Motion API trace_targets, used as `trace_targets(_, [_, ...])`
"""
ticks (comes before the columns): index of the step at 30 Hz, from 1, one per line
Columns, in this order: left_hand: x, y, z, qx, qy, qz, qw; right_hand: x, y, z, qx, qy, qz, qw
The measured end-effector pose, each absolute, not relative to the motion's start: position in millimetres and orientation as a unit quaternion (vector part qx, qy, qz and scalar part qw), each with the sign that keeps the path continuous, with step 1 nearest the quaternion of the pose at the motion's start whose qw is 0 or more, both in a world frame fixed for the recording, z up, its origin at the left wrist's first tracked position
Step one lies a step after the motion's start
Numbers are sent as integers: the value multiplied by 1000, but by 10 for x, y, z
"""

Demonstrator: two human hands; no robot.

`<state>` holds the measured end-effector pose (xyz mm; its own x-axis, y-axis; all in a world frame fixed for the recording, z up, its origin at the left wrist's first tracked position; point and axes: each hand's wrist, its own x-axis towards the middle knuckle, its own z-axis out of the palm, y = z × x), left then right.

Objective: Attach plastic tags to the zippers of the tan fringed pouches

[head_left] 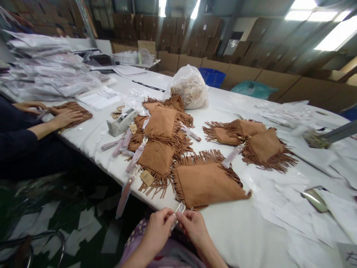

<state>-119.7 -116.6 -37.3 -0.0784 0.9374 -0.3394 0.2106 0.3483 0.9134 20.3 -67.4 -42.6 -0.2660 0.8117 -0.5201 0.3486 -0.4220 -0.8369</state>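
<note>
"Two-handed hold? L hand point(157, 229) first, pls."

"Pinched shut, thumb against fingers, on a small wrapped pc point(180, 209)."

"And R hand point(193, 225)?"

"Closed on the same pc from the other side, tips v. close to L's. Exact type of pc: can't tell, too small; pale, shiny wrap at least."

"Location of pc?"

"By the near edge of the white table point(242, 229), at the near L corner of the large fringed bag point(209, 184). Brown, lying flat."

"Next out?"

"To the L, a pile of fringed bags point(157, 158), w/ wrapped straps point(136, 157) and a cardboard tag point(147, 178). Also a hanging strap point(124, 197), down over the table edge. Tape dispenser point(122, 122) just beside the pile, L side."

"R side?"

"Second grp of fringed bags point(264, 145), well apart from the pile, plus loose white sheets point(295, 212) nearer the R end."

"Farther?"

"Full clear plastic bag point(189, 87) behind the pile. Far L, co-worker's hands point(65, 119) on a brown fringed item point(79, 110), near stacked plastic packs point(47, 65). Cardboard boxes point(173, 31) in bkgd."
</note>
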Motion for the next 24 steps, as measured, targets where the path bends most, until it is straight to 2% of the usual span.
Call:
trace_targets(5, [-1232,-1073,-433,314,572,362,666,216,-631,-422,-539,-512,639,197])
trace_targets(9, [-1248,-1061,-400,314,555,339,692,271,-625,-379,-535,-547,616,187])
trace_targets(12, [-1251,-1069,-376,355,596,345,632,432,-687,-310,-594,-568,533,202])
trace_targets(14, [-1253,-1084,-362,422,631,337,557,553,-764,-255,-616,-548,520,226])
trace_targets(18, [-1232,-1126,-329,526,676,294,425,574,-933,-180,-575,-460,623,263])
trace_targets(24, [-1183,-1185,-301,547,687,267,396,134,-1039,-317,-477,-351,738,325])
